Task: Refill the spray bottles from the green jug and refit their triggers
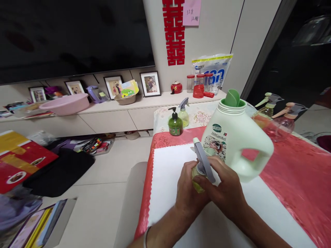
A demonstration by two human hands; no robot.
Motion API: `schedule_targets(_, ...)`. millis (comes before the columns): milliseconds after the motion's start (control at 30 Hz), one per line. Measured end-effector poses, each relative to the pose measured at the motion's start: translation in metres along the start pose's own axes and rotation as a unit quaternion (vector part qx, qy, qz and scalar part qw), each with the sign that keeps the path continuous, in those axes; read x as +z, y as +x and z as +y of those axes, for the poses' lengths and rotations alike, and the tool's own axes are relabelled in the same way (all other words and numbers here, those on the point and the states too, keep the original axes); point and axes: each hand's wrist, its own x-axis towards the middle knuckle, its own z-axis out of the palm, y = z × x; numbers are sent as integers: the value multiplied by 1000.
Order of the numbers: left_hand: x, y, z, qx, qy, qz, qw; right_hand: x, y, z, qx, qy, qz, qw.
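A small spray bottle (204, 165) with a grey trigger head and yellowish-green body is held upright between both hands over a white mat (165, 175). My left hand (187, 186) wraps round its body from the left. Around the bottle's right side closes my right hand (227, 182), its thumb across the front below the trigger; some fingers are hidden. Just beyond stands a big pale green jug (235, 134) with a green cup (232, 97) in its uncapped mouth. Behind the mat are a green pump bottle (175, 125) and another spray bottle (184, 116).
Two more spray bottles, one yellowish (266, 112) and one pink (284, 125), stand right of the jug on the red table cover (300, 175). A low cabinet (108, 115) along the wall bears photo frames, a pink basin (67, 104) and red-lidded jars (200, 81).
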Motion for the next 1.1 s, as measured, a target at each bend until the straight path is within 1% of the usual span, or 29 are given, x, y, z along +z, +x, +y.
schedule_targets(100,-2,0,1,2,-15,-10,1000,-1,-1,-1,2,7,11,1000)
schedule_targets(200,-3,0,2,3,-35,-15,999,-2,0,-2,-9,7,5,1000)
schedule_targets(367,-2,-2,-2,50,-46,5,998,-5,0,-2,-5,29,-17,999)
schedule_targets(467,-3,-1,2,66,-43,2,997,-7,1,0,-1,48,-31,998)
schedule_targets(567,-6,1,9,75,-17,-10,997,-10,3,3,-1,81,-59,995)
schedule_targets(700,-6,4,11,61,22,-17,998,-11,6,7,-7,123,-103,987)
schedule_targets(767,-5,5,10,53,30,-11,998,-10,5,7,-6,118,-98,988)
schedule_targets(933,-5,3,8,49,20,-12,999,-5,3,5,3,19,-39,999)
schedule_targets(1033,-6,2,8,60,32,-4,998,-5,2,3,7,5,-15,1000)
schedule_targets(1100,-7,3,10,61,35,-7,998,-7,1,3,13,11,-16,1000)
